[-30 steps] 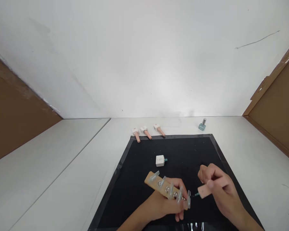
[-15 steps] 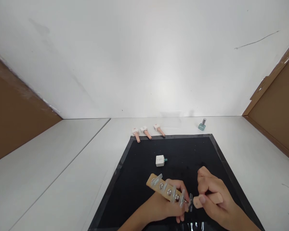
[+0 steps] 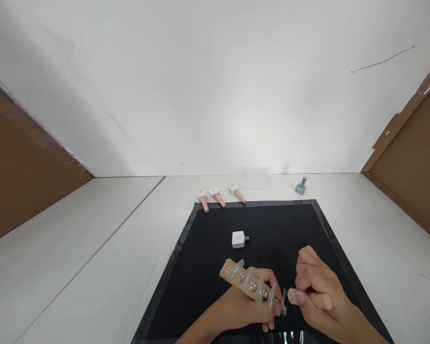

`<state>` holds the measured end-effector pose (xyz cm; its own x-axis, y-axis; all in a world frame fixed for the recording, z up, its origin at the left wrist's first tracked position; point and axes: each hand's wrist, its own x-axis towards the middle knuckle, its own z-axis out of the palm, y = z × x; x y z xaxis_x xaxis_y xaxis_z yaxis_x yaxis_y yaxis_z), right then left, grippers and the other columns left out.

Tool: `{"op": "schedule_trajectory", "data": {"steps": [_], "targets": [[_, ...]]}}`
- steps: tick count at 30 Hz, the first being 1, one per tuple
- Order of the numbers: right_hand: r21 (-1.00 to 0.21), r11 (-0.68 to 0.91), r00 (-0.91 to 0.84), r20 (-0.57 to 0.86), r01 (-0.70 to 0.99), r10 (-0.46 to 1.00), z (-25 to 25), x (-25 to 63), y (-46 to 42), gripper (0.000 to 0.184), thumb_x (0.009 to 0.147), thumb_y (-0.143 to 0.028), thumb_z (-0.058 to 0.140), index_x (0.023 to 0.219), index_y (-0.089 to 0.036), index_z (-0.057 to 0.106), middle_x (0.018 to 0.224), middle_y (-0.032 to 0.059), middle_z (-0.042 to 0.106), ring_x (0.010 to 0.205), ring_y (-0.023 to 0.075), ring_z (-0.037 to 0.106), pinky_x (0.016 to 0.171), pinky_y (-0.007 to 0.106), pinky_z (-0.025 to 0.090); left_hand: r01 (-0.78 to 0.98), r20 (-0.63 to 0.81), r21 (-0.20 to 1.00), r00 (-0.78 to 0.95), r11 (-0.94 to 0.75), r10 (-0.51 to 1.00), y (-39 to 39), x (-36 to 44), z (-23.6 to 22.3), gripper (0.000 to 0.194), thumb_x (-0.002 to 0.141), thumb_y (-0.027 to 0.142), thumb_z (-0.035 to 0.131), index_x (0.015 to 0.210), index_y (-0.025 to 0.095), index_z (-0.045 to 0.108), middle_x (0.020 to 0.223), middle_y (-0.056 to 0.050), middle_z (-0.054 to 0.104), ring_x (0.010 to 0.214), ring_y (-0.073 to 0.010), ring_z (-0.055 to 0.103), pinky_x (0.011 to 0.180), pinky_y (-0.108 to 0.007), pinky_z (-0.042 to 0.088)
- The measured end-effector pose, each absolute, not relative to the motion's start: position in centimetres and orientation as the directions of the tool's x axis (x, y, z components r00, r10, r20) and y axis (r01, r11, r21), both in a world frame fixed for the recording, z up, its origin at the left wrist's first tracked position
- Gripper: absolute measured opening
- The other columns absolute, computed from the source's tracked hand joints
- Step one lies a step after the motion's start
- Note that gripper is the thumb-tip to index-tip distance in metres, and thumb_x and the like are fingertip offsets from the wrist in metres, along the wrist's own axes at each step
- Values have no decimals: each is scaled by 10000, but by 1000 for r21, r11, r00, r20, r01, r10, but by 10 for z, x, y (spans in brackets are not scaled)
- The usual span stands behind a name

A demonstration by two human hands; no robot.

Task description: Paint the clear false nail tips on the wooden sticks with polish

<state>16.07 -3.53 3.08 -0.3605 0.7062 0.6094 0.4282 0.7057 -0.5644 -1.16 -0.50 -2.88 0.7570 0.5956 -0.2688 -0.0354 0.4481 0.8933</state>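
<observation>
Pink cap (image 3: 323,301), pinched in right fingers (image 3: 311,276), now sits nearer the clear end tip (image 3: 284,303); left fingers (image 3: 268,274) clasp a silver-studded tan stick (image 3: 225,267).

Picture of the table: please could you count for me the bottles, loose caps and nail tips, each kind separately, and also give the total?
White bottles with pink caps: 3
White bottle without cap: 1
Teal bottle with silver cap: 1
Loose pink cap, in the right hand: 1
Clear nail tips, on the strip in the left hand: 5
Total: 11
</observation>
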Motion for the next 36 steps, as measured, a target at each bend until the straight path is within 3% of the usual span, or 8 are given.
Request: {"op": "schedule_trajectory", "data": {"steps": [8,15,22,25,28,31,36], "targets": [[-450,758,-236,764,472,601,20,154,-33,268,764,-10,450,700,-239,326,524,-72,275,454,124,281,454,275,276,-49,-258,897,750,439,610,-2,-16,-32,176,597,183,732,655,133,573,527,39,575,436,-65,556,399,-144,440],[-494,791,-356,712,360,606,19,157,-34,263,726,-28,453,714,-243,302,504,-80,323,430,111,287,442,263,289,-2,-267,923,718,385,643,0,-12,-28,140,559,81,682,613,141,567,513,52,555,395,-38,464,356,-122,351],[-486,778,-360,698,397,619,15,159,-33,263,741,-28,459,704,-240,308,523,-77,319,437,109,276,456,269,271,-36,-234,927,726,374,647,-2,-11,-25,155,575,74,669,598,151,537,470,70,496,398,-40,419,380,-136,340],[-568,725,-269,683,389,679,15,158,-36,259,850,-94,463,678,-232,326,534,-71,302,450,110,288,447,260,259,-57,-211,929,732,366,648,-3,-13,-27,136,579,98,670,612,145,547,513,45,544,403,-44,432,384,-145,350],[-766,588,-109,582,260,806,12,159,-42,282,940,-280,478,678,-232,386,555,-63,321,475,114,316,449,246,278,-45,-211,934,731,354,649,-5,-15,-27,135,569,107,681,624,136,561,538,33,557,412,-47,441,386,-148,358],[-895,445,-13,445,30,896,6,163,-44,238,914,-423,530,755,-249,497,605,-49,372,523,126,353,471,240,313,-36,-229,930,719,365,656,-7,-16,-26,159,558,134,701,615,136,553,535,34,551,411,-45,435,385,-148,363],[-935,298,-46,312,-194,949,2,166,-39,238,826,-483,636,766,-258,586,652,-38,395,542,122,353,477,230,304,-34,-250,927,689,374,680,-9,-17,-29,152,556,161,691,608,134,551,544,24,562,408,-41,436,377,-148,377]]}}
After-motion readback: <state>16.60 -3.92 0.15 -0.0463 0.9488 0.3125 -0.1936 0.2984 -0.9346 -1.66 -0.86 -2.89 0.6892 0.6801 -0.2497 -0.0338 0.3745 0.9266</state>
